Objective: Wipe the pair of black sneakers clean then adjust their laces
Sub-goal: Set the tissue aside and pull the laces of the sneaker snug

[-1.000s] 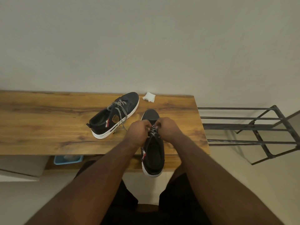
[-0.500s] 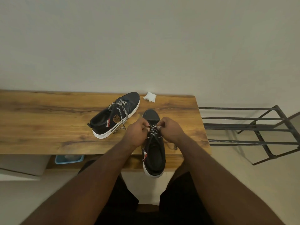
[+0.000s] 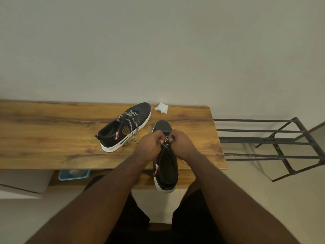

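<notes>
Hands: left (image 3: pixel 149 145) and right (image 3: pixel 181 144) each pinch laces (image 3: pixel 166 139) | near sneaker (image 3: pixel 166 166) overhangs table (image 3: pixel 52 138) edge

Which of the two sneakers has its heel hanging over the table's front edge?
The right sneaker, whose laces both hands grip; the left sneaker lies wholly on the table.

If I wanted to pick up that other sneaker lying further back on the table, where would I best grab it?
Probably by the heel collar of the far sneaker. Its open mouth faces the near left, so come from that side, thumb inside the opening and fingers behind the heel. The loose laces spill over its right side onto the wooden table, so avoid gripping there.
</notes>
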